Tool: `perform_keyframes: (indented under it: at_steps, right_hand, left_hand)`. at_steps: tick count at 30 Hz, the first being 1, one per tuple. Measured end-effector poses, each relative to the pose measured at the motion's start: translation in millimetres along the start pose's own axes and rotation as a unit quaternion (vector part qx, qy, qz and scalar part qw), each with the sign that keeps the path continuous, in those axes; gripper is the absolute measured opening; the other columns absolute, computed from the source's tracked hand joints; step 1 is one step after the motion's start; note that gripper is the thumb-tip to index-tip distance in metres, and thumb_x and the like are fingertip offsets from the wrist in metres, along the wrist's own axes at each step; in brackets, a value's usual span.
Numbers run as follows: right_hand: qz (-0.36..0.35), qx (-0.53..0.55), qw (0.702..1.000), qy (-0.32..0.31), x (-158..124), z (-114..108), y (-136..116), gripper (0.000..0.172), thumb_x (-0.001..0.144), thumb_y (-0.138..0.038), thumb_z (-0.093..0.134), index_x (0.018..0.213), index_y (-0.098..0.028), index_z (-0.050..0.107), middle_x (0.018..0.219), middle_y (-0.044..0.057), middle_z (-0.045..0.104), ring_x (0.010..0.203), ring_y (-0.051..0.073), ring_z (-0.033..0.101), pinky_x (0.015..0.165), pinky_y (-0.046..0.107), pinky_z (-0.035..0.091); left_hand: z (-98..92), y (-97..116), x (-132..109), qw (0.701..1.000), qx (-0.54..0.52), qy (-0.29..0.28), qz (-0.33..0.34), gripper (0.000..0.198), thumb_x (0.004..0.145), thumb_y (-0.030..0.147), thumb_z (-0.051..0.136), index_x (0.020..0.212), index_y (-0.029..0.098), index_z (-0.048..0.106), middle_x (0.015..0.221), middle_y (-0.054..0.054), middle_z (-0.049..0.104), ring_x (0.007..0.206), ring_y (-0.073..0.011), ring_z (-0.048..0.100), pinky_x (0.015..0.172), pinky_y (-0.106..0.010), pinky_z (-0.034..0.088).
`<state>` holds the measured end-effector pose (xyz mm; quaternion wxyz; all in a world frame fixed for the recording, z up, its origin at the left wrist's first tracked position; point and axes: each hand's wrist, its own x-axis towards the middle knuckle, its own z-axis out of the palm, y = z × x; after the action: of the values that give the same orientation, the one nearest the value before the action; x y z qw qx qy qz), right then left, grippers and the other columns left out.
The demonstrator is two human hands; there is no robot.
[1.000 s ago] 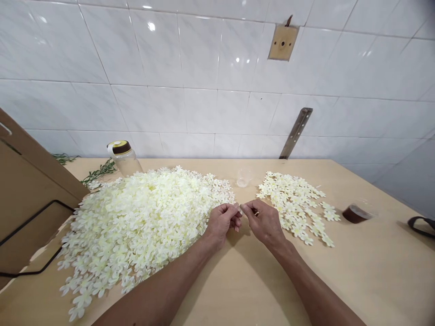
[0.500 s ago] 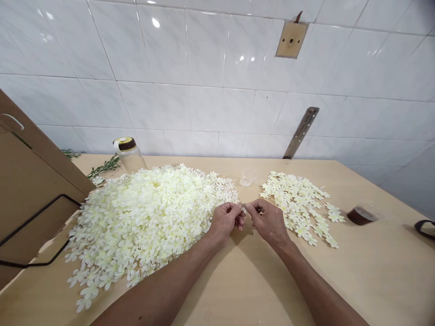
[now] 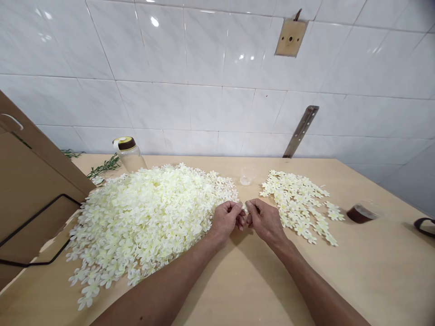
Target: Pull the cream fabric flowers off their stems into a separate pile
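Note:
My left hand is closed in a pinch at the right edge of a big heap of white artificial flowers. Facing it, my right hand pinches too, its thumb and forefinger close to the left fingertips. Between them a small pale piece of an artificial flower shows; the fingers hide most of it. Right of my right hand lies a smaller, flatter spread of the same flowers. Just beyond my hands stands a small clear plastic cup.
A clear bottle with a brown and yellow lid stands behind the heap, beside green sprigs. At left is a cardboard box with a black wire frame. A cup of dark liquid stands at right. A tiled wall backs the table.
My right fingertips have moved slightly to the right, widening the small gap to the left fingertips. A little more of the pale flower shows between them.

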<state>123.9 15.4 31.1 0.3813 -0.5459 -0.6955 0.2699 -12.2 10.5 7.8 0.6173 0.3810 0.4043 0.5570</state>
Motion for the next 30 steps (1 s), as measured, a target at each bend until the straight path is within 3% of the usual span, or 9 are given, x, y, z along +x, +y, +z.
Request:
perform_keyframes:
  at_steps: [6, 17, 25, 28, 30]
  right_hand:
    - [0.079, 0.081, 0.993, -0.032, 1.3, -4.8, -3.3, 0.039, 0.089, -0.054, 0.051, 0.067, -0.022, 0.058, 0.049, 0.001, 0.063, 0.045, 0.019, 0.062, 0.049, 0.028, 0.05]
    - [0.123, 0.154, 0.98, -0.019, 6.4, -4.3, 5.3, 0.041, 0.082, -0.057, 0.06, 0.066, -0.019, 0.06, 0.051, 0.0, 0.062, 0.041, 0.016, 0.058, 0.046, 0.026, 0.048]
    - [0.17, 0.329, 0.929, -0.019, 11.6, -11.8, 14.4, 0.045, 0.07, -0.06, 0.073, 0.069, -0.017, 0.058, 0.05, -0.006, 0.044, 0.041, 0.008, 0.039, 0.039, 0.021, 0.034]
    - [0.143, 0.255, 0.955, 0.046, 14.4, -14.4, 16.1, 0.042, 0.074, -0.058, 0.069, 0.07, -0.017, 0.06, 0.05, -0.006, 0.041, 0.043, 0.009, 0.034, 0.038, 0.021, 0.029]
    - [0.1, 0.136, 0.98, 0.107, 17.6, -14.1, 16.2, 0.04, 0.078, -0.056, 0.066, 0.069, -0.017, 0.064, 0.053, -0.002, 0.048, 0.047, 0.01, 0.04, 0.042, 0.022, 0.033]
  left_hand:
    - [1.3, 2.4, -1.9, 0.999, 0.036, 0.003, 0.011, 0.032, 0.08, 0.044, 0.066, 0.069, 0.015, 0.058, 0.049, 0.001, 0.057, 0.037, -0.0092, 0.049, 0.04, -0.022, 0.041]
    - [-1.7, -1.0, 0.5, 1.0, 0.019, -0.012, 0.009, 0.035, 0.078, 0.047, 0.069, 0.07, 0.015, 0.059, 0.053, 0.0, 0.059, 0.04, -0.0093, 0.05, 0.039, -0.021, 0.041]
    - [-0.9, -1.5, -0.2, 1.0, 0.017, -0.008, 0.01, 0.035, 0.078, 0.047, 0.069, 0.068, 0.015, 0.059, 0.053, 0.0, 0.059, 0.04, -0.0089, 0.049, 0.038, -0.02, 0.04]
    - [0.1, -2.5, -0.8, 0.999, 0.026, -0.01, 0.018, 0.035, 0.078, 0.047, 0.069, 0.067, 0.015, 0.059, 0.053, 0.0, 0.059, 0.039, -0.0088, 0.049, 0.037, -0.02, 0.04]
    - [0.5, -3.9, -1.5, 0.999, 0.043, -0.01, 0.024, 0.035, 0.079, 0.048, 0.068, 0.068, 0.015, 0.059, 0.051, 0.0, 0.058, 0.038, -0.0087, 0.048, 0.037, -0.02, 0.04]
